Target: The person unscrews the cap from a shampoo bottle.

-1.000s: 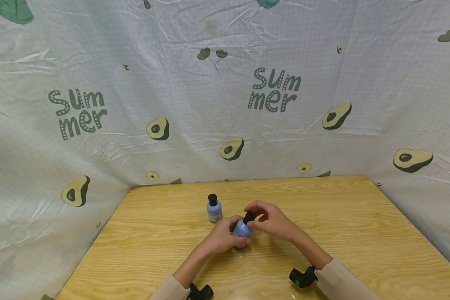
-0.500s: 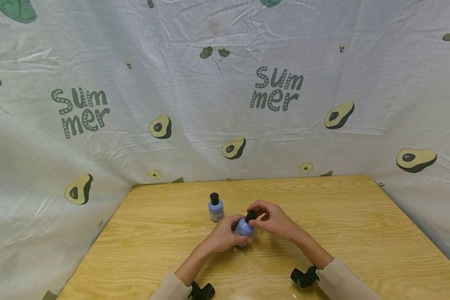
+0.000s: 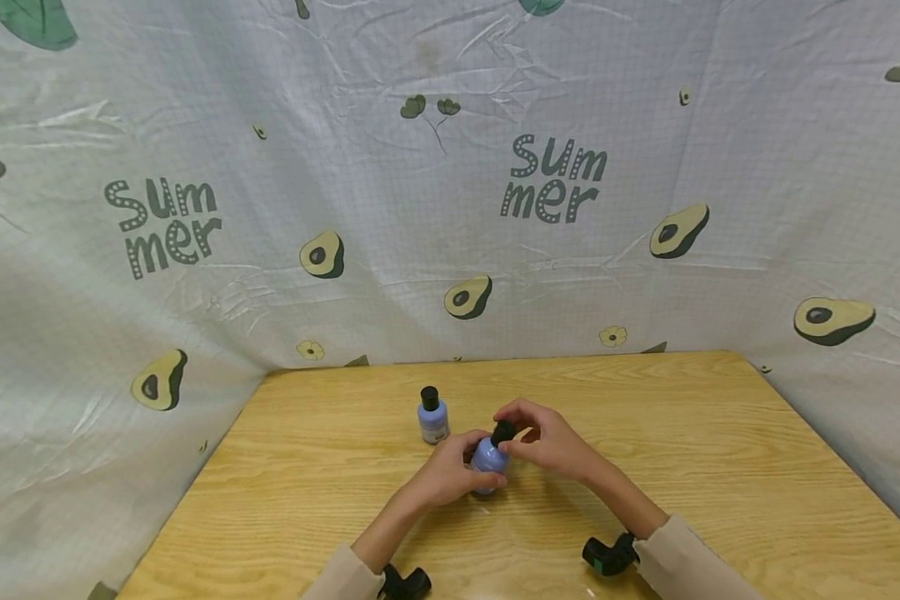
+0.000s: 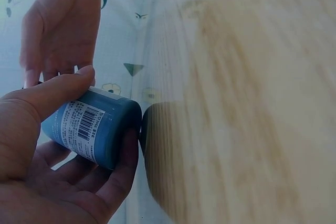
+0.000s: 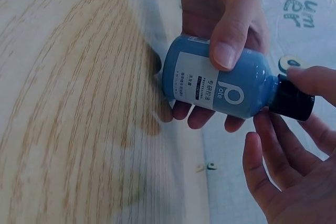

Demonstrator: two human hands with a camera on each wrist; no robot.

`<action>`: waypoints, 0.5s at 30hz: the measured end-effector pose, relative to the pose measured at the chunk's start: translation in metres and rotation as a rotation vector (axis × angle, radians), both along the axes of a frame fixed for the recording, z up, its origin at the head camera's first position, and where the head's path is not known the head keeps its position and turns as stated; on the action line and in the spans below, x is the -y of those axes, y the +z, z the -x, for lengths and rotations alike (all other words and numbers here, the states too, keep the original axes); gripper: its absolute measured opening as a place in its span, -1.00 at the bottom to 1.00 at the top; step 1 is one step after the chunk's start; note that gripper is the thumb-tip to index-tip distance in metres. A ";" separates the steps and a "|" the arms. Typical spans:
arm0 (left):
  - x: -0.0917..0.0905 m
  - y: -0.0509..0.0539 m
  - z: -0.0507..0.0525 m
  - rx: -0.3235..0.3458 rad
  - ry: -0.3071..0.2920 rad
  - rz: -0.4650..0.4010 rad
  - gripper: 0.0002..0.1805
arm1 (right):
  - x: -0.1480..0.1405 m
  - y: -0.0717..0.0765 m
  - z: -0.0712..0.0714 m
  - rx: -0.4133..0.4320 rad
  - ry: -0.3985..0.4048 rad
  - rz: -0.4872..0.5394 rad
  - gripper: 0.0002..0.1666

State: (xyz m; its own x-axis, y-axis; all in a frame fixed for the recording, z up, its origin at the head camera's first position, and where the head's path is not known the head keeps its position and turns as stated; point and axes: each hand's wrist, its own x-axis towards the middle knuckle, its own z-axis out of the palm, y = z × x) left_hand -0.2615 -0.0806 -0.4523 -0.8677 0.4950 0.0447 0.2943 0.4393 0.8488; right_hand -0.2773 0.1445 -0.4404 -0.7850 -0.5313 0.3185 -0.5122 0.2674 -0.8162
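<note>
A blue-violet bottle with a black cap is held tilted just over the table, its cap toward the right. The left hand grips the bottle's body, thumb across the front and fingers behind; the left wrist view shows a barcode label near its base. The right hand pinches the black cap between thumb and fingers, and the cap sits on the bottle neck. In the right wrist view a white printed label faces the camera.
A second blue-violet bottle with a black cap stands upright on the wooden table, behind and left of the held one. A white printed cloth hangs along the table's back and sides. Black devices are worn at both wrists.
The whole head view has shifted slightly. Both hands keep the same hold on bottle and cap, with no other clear movement.
</note>
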 end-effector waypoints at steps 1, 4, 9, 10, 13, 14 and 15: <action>0.000 0.000 0.000 0.000 -0.001 0.000 -0.40 | 0.000 0.000 0.000 0.001 -0.002 0.004 -0.61; 0.000 0.000 0.000 -0.002 -0.003 0.003 -0.40 | 0.000 0.001 -0.001 0.000 -0.003 0.010 -0.63; 0.000 0.001 -0.001 -0.008 -0.006 0.007 -0.38 | 0.000 0.002 -0.001 -0.008 0.007 0.003 -0.65; 0.000 0.000 -0.001 -0.008 -0.005 0.009 -0.37 | 0.000 0.002 -0.001 -0.010 0.011 0.001 -0.65; 0.000 0.000 -0.001 -0.008 -0.001 0.012 -0.35 | 0.000 0.002 -0.001 -0.017 0.017 -0.009 -0.64; 0.000 0.000 -0.001 -0.009 0.000 0.012 -0.35 | 0.000 0.002 -0.001 -0.017 0.016 -0.013 -0.63; 0.000 0.000 -0.001 -0.009 0.001 0.013 -0.36 | 0.000 0.002 -0.001 -0.016 0.013 -0.018 -0.62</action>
State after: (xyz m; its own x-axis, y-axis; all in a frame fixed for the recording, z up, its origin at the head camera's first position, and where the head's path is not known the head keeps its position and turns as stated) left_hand -0.2607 -0.0806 -0.4522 -0.8677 0.4950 0.0462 0.3017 0.4504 0.8403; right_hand -0.2760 0.1444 -0.4384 -0.7729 -0.5469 0.3218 -0.5289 0.2750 -0.8029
